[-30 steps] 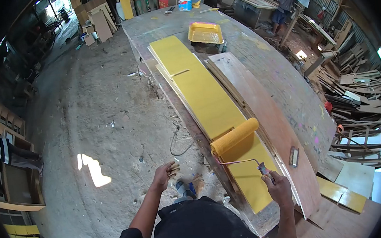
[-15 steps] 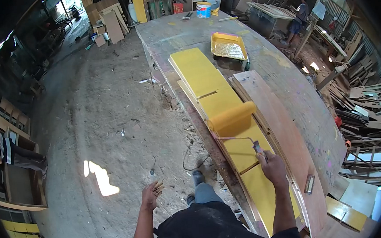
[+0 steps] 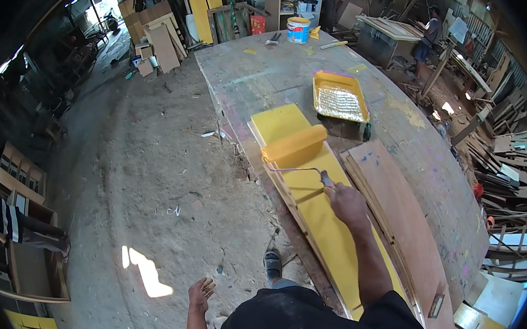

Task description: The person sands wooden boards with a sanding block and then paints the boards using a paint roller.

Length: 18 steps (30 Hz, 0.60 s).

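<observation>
My right hand (image 3: 347, 203) is wrapped round the handle of a paint roller (image 3: 294, 147). The yellow roller lies across a long yellow board (image 3: 329, 236), near its far end. That board rests on other boards along the table's left edge. My left hand (image 3: 200, 292) hangs over the floor to the left of the table, holding nothing, its fingers slightly curled and apart. Beyond the board, to the right, sits a yellow paint tray (image 3: 339, 96) with wet paint in it.
On the big table (image 3: 250, 69) stand a paint bucket (image 3: 298, 30) and, at right, bare plywood (image 3: 397, 209). A person in a striped shirt (image 3: 0, 216) is at far left; another person (image 3: 430, 37) is at back right. Scrap wood is piled at right.
The roller in my right hand has moved away from me along the board, towards its far end. The view has shifted with my step forward. My left hand has stayed low, off the table.
</observation>
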Tool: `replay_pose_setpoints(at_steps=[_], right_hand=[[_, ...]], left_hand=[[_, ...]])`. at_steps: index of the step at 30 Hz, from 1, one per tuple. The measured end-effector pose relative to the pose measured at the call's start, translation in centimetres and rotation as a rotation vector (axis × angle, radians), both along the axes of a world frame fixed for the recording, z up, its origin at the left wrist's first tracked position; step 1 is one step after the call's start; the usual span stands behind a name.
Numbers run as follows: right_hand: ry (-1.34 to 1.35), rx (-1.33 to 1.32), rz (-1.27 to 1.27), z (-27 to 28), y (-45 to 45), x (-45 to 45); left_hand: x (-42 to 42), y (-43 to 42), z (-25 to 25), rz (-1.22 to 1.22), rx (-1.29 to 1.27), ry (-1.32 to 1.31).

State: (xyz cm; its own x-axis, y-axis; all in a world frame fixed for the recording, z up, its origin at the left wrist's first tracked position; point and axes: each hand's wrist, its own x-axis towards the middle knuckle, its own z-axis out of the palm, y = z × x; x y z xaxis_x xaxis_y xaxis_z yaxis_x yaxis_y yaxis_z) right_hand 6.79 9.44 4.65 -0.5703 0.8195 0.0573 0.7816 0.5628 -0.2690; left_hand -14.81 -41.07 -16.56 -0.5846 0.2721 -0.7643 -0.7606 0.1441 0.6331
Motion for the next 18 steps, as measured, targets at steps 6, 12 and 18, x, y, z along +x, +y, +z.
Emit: replay_pose_setpoints(at_steps=[6,12,18], right_hand=[[0.088,-0.029,0.019,-3.0,8.3,-13.1],[0.148,-0.089,-0.032,-0.9,12.7,-18.7],[0.109,-0.026,-0.054,-2.0,12.1,-17.1]], left_hand=[[-4.1,4.6,1.8,-0.039,-0.044,0.130],[-4.2,3.6,1.7,-0.084,0.011,0.132],[-3.3,0.3,0.6,0.000,-0.065,0.023]])
